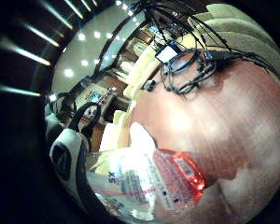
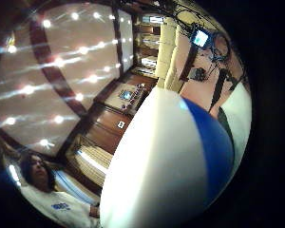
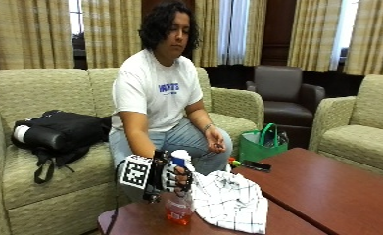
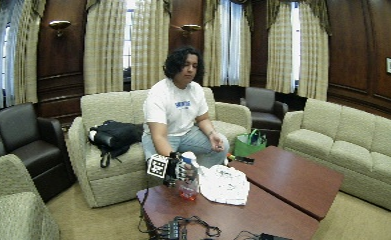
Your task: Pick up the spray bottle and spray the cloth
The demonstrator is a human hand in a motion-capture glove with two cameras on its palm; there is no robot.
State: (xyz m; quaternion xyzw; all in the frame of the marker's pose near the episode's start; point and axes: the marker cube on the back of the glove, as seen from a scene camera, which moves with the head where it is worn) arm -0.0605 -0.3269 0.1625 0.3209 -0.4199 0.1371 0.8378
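Gloved right hand is wrapped round the spray bottle, which looks to stand on the table just beside the checked cloth, so imo turn nozzle toward cloth w/ bottle upright before squeezing.

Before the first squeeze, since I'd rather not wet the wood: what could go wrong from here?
1. The spray bottle stands near the table edge; the right hand wrapped around it could tip it off while lifting.
2. I cannot tell which way the nozzle points; spray may miss the cloth and land on the wood.
3. The cloth lies right beside the bottle, so lifting might drag it.
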